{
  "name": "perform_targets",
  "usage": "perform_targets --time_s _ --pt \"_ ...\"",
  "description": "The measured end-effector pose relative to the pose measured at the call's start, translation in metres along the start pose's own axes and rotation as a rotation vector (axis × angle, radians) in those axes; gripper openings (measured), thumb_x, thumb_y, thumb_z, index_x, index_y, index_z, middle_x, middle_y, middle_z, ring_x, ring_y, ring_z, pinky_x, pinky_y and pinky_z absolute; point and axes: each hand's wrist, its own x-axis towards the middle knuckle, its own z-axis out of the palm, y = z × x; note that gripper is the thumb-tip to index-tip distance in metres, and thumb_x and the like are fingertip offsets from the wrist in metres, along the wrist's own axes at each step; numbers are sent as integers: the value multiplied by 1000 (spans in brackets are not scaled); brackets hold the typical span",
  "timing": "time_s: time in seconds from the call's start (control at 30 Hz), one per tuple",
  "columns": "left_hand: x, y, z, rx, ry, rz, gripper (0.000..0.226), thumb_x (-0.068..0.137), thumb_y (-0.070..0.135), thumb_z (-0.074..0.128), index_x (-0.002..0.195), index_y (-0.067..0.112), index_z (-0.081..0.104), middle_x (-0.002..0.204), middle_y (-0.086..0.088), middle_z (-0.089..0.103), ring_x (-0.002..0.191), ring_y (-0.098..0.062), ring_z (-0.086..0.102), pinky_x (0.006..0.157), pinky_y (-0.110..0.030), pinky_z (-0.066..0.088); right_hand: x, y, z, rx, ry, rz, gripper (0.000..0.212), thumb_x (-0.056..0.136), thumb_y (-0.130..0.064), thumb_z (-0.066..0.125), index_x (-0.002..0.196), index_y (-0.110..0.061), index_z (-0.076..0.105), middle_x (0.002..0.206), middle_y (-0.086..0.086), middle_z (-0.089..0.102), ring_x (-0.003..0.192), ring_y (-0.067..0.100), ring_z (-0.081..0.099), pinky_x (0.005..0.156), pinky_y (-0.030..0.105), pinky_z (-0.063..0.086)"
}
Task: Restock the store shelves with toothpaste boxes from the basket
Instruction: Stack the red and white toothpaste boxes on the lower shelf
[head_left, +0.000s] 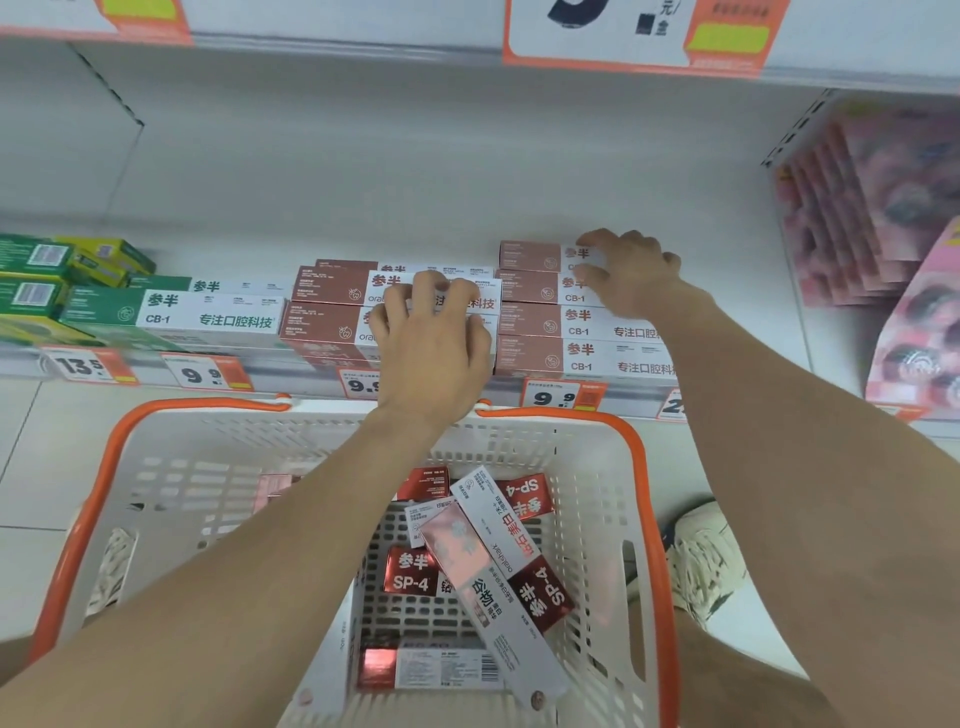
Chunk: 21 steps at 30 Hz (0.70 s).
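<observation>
- our left hand (431, 343) curls its fingers over the top box (332, 285) of the middle stack (317, 328)
- our right hand (631, 275) rests spread on the right stack (530, 358), gripping nothing

Retail shop, toiletries aisle. White shelving (363, 182) at 12 o'clock. Orange price tags (202, 371) along shelf edge. Toothpaste boxes (208, 312) stacked in rows. Large price sign (597, 31) at 1 o'clock. Orange-rimmed shopping basket (208, 401) at 6 o'clock.

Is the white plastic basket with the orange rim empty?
No, several red-and-white toothpaste boxes lie loose on the floor of the white lattice plastic basket with the orange rim.
</observation>
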Motion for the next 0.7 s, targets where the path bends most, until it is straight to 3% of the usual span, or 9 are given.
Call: perform_targets --time_s 0.2,0.37,0.43,0.53,0.63,0.7 --pt "0 1 1 2 16 -2 34 97 33 44 125 27 63 132 -2 52 117 -32 43 99 -50 35 3 -13 -5 43 42 14 36 104 -34 59 137 -24 50 129 11 58 124 36 54 108 52 33" --pt "-1 0 1 0 17 -3 33 98 32 45 125 27 62 132 -3 52 116 -31 43 99 -49 34 5 -15 -4 23 63 -48 31 102 -20 61 123 -9 42 97 6 61 104 34 62 121 58 19" --pt "-1 1 0 4 18 -6 33 98 33 44 125 27 62 131 -3 53 116 -31 43 99 -49 34 7 -13 -3 30 42 -71 29 103 -21 59 122 -8 40 93 6 58 103 36 62 116 56 28" --pt "-1 2 0 11 12 -8 33 98 33 44 125 27 62 131 -2 52 115 -30 42 99 -49 34 11 -9 -4 41 45 -115 31 103 -26 57 127 -16 41 113 8 60 111 35 58 100 49 35" --pt "-1 2 0 16 17 -10 32 98 32 44 125 27 62 131 -3 52 115 -30 42 100 -49 34 19 -12 -8 -48 -2 -114 33 107 -30 51 139 -23 45 131 10 59 123 35 55 104 49 32" --pt "-1 2 0 21 17 -12 32 98 32 45 125 27 62 131 -3 52 115 -30 42 100 -50 35 24 -15 -10 -73 -24 -101 35 107 -30 50 142 -29 46 134 9 57 121 34 56 107 48 30"
